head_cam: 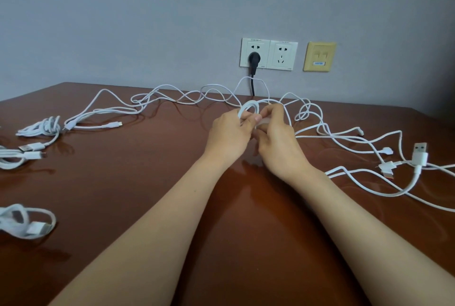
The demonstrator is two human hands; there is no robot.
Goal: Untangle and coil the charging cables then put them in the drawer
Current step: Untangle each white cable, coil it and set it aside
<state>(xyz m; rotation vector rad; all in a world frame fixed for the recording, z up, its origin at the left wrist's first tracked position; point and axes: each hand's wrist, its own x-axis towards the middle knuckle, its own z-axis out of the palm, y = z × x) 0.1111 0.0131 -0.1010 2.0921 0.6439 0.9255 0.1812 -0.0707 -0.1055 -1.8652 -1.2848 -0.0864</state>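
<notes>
Charging cables [187, 99] lie in a loose white tangle along the far edge of the table [147, 182], running from 10 o'clock round to 3 o'clock of the hands. Three coiled bundles [39, 128] rest at 8 to 9 o'clock. Left hand [230, 133] has its fingers curled round a small started coil [247, 106], which stands up at 12 o'clock of the knuckles. The right hand [275, 138] pinches the same cable just beside it, thumb and fingers closed on the strand. Recommended handling: keep the left grip firm on the loops, feed slack with the right in equal turns, and draw the free length out of the crossings at 2 o'clock before each wrap, lest a knot tighten. No drawer is in view.
</notes>
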